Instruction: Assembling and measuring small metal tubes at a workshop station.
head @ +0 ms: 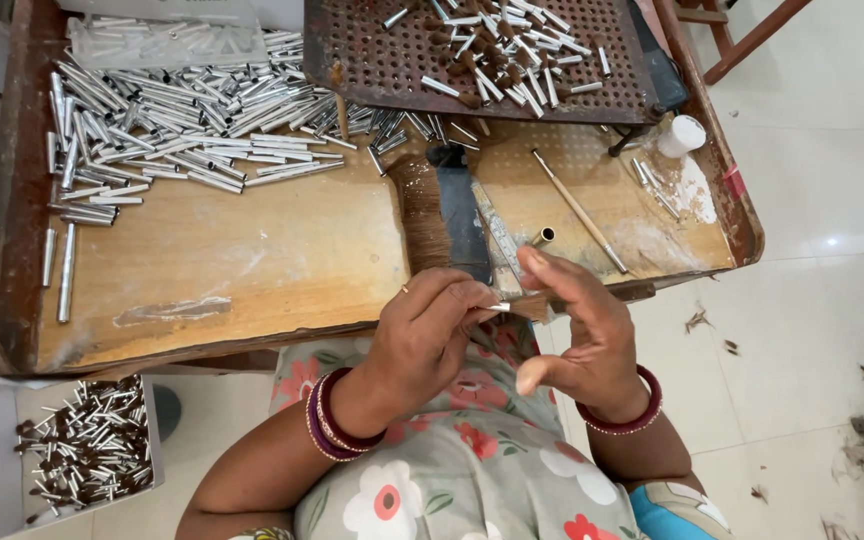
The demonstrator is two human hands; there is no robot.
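my left hand pinches a small silver ferrule between thumb and fingertips, closed on it. my right hand meets it from the other side: thumb and forefinger press together on a tuft of brown bristle at the ferrule's mouth, the other fingers fanned loose. both hands hang just above my lap, in front of the near edge of the wooden tray table.

outward: just past my fingers a flat bundle of brown hair lies on the board beside a dark block. a thin wooden stick lies to the right, a white-capped bottle beyond it. a heap of empty metal tubes covers the far left of the board; a perforated rack holds more pieces. a white box of finished pieces sits on the floor at my left.

risk (my judgement): the tuft is small and held only at the tips, so a slack pinch could let hairs splay or drop; stray hairs already lie on the floor tiles. a tilted ferrule could catch the bristles unevenly.
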